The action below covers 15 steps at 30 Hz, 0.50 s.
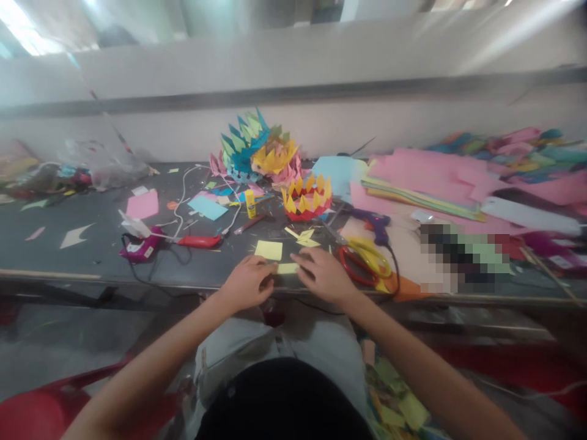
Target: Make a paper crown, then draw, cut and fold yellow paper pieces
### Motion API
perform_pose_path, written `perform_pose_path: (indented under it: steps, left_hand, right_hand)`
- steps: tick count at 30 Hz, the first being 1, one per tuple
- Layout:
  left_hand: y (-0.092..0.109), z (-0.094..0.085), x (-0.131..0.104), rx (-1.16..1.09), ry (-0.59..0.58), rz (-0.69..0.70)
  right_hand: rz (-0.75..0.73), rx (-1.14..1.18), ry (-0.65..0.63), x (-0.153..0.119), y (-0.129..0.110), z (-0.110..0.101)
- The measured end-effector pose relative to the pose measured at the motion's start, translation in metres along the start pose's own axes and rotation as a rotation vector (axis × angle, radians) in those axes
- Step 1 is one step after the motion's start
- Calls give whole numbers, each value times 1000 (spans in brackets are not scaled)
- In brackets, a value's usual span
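Note:
Close to the front edge of the dark table, a folded strip of pale yellow paper lies flat between my two hands. The fingertips of my left hand press on its left end, with the fingers curled. On its right end rest the bent fingertips of my right hand. Just beyond the strip is a square yellow sheet. Folded yellow pieces lie past my right hand. Scissors with red and yellow handles sit to the right of that hand.
A red-and-yellow paper crown and a yellow glue stick stand farther back. A glue gun lies right of them, before stacked pink sheets. Left are a red-handled tool, a purple power strip and cords.

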<state>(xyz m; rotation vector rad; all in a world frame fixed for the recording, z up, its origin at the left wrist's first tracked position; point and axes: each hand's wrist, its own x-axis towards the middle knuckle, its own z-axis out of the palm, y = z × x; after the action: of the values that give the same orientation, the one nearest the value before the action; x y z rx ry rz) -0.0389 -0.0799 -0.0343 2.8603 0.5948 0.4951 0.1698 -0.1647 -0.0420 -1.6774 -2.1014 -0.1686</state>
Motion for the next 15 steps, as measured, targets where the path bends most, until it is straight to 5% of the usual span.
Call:
perform_pose_path:
  steps: [5,15]
  left_hand:
    - [3,1,-3,14,-10,-43]
    - [18,9,21,27,2,-239]
  right_hand:
    - [34,-6,-18,3,-14,5]
    - [174,133,27,-6,7,0]
